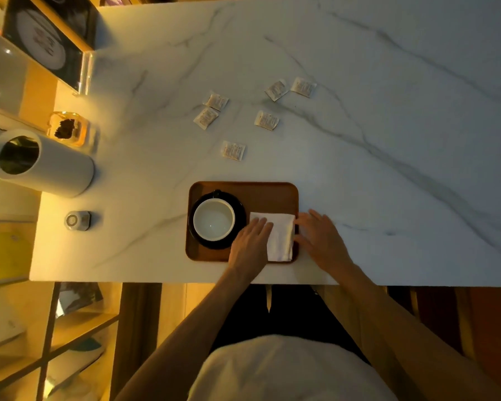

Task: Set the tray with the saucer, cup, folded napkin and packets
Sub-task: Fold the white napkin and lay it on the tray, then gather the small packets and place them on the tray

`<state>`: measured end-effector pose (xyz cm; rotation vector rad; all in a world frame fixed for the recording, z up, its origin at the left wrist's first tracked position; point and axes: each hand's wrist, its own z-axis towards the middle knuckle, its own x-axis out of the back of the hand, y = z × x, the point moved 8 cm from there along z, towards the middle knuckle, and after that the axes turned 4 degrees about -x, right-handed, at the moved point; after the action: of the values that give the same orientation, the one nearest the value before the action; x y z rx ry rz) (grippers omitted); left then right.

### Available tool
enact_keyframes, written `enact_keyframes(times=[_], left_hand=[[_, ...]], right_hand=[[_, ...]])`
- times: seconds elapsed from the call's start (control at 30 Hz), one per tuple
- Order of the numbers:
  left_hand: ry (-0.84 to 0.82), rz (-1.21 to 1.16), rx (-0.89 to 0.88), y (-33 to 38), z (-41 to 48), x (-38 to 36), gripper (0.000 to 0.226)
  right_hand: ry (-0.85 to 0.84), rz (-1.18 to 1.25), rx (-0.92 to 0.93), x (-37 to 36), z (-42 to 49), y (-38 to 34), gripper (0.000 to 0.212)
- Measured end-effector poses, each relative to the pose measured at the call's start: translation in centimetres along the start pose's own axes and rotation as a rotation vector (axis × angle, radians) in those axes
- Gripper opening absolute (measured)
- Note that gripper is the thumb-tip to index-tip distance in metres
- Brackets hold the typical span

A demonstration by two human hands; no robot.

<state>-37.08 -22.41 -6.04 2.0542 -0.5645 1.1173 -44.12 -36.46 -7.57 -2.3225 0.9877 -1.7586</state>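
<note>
A brown wooden tray (268, 193) lies near the table's front edge. On its left half a black saucer (239, 208) carries a white cup (213, 219). A folded white napkin (281, 235) lies on the tray's right half. My left hand (250, 246) rests flat on the napkin's left side, fingers spread. My right hand (320, 238) lies flat at the napkin's right edge, over the tray's rim. Several white packets (233, 150) are scattered on the marble beyond the tray, among them one at the far right (303, 87).
The white marble table (388, 140) reaches far to the right. At its left edge stand a white cylinder container (41, 166), a glass jar (68, 128) and a small round device (77, 220). Shelves run along the left.
</note>
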Motion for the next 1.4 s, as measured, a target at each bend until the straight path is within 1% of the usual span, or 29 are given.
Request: enact_keyframes(times=[0.07, 0.13, 0.17, 0.23, 0.3, 0.4, 0.57, 0.7, 0.8, 0.9, 1.03, 1.13, 1.23, 1.3, 1.4], left_hand=[[0.122, -0.02, -0.044, 0.3, -0.2, 3.2, 0.054], [0.252, 0.01, -0.058, 0.0, -0.2, 6.7, 0.051], [0.283, 0.067, -0.037, -0.3, -0.1, 8.1, 0.052], [0.234, 0.218, 0.068, -1.5, 0.1, 9.8, 0.063], [0.175, 0.289, 0.179, -2.6, 0.3, 10.8, 0.069], [0.149, 0.273, 0.257, -3.2, 0.7, 11.6, 0.07], [0.096, 0.216, 0.273, -2.2, 1.3, 12.0, 0.066], [0.077, 0.115, 0.308, -2.1, 2.0, 12.8, 0.058], [0.11, 0.069, 0.291, -2.3, 2.9, 14.2, 0.051], [0.16, 0.015, 0.286, -3.7, 4.1, 15.9, 0.041], [0.144, -0.032, 0.331, -7.3, 6.5, 17.0, 0.034], [0.132, -0.073, 0.366, -10.6, 8.8, 17.3, 0.032], [0.082, -0.091, 0.366, -13.9, 11.6, 16.8, 0.028], [0.048, -0.099, 0.336, -15.7, 13.8, 16.0, 0.028], [0.013, -0.111, 0.283, -17.5, 17.2, 14.6, 0.027]], right_hand=[[0.08, 0.055, -0.023, 2.7, -0.1, 0.7, 0.042], [0.109, 0.017, -0.029, 5.3, 0.3, 1.2, 0.056], [0.106, -0.02, -0.033, 6.5, 0.6, 1.3, 0.064], [0.109, -0.094, -0.037, 8.7, 1.2, 1.5, 0.075], [0.125, -0.148, -0.031, 10.6, 1.7, 1.4, 0.081], [0.154, -0.164, -0.029, 12.7, 2.1, 1.5, 0.085], [0.165, -0.129, -0.026, 14.5, 2.5, 2.1, 0.088], [0.143, -0.087, -0.048, 15.1, 3.4, 2.9, 0.079], [0.123, -0.027, -0.052, 15.6, 4.7, 2.7, 0.066], [0.102, 0.091, -0.043, 16.0, 6.7, 1.2, 0.053], [0.06, 0.165, -0.043, 15.5, 10.4, -2.6, 0.038], [0.035, 0.187, -0.066, 14.3, 13.7, -6.0, 0.029], [0.008, 0.181, -0.107, 12.2, 17.1, -8.9, 0.023], [-0.005, 0.155, -0.148, 10.2, 19.5, -10.0, 0.019], [-0.008, 0.125, -0.248, 7.0, 22.7, -10.4, 0.02]])
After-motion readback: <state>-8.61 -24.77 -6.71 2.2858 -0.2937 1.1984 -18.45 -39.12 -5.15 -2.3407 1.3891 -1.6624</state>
